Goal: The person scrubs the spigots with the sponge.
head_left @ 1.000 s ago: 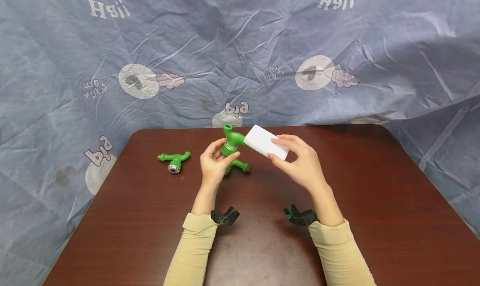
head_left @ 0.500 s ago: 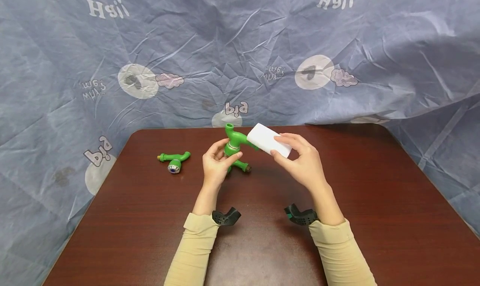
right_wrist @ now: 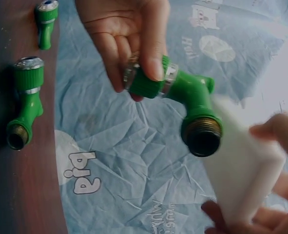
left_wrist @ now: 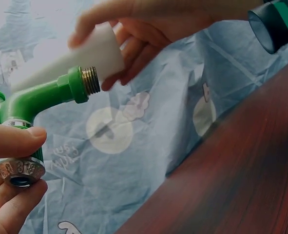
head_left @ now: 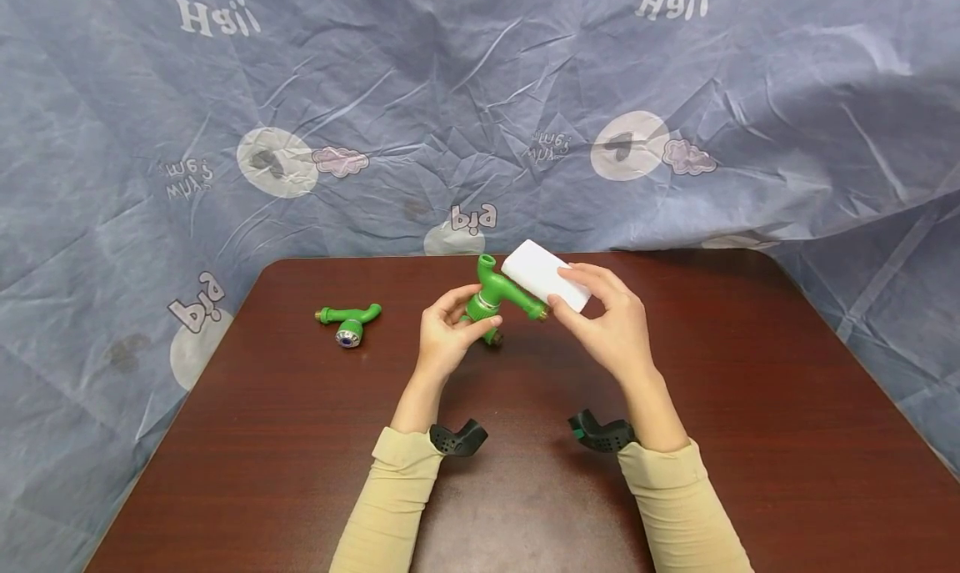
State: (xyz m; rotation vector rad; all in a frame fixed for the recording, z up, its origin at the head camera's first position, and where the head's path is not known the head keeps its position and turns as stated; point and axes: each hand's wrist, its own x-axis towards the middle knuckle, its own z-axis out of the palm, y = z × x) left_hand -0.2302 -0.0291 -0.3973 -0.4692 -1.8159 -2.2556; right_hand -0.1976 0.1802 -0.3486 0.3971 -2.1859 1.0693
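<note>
My left hand (head_left: 444, 335) grips a green faucet (head_left: 498, 288) by its ribbed knob, above the table. In the left wrist view the faucet's brass-threaded end (left_wrist: 89, 80) points toward the right hand, and the knob's silver cap (left_wrist: 20, 169) shows between thumb and fingers. A white sponge block (head_left: 542, 273) is pinched between thumb and fingers of my right hand (head_left: 618, 327). The sponge (right_wrist: 243, 165) lies along the far side of the faucet body, close against it in the right wrist view.
A second green faucet (head_left: 349, 323) lies on the left of the dark wooden table (head_left: 247, 439). Another faucet (right_wrist: 27, 102) lies behind the left hand, mostly hidden in the head view. A patterned blue-grey cloth (head_left: 420, 123) hangs past the table's back edge.
My left hand has moved right with the faucet, and its threaded end now shows in front of the sponge. The right hand has shifted the sponge slightly right and up.
</note>
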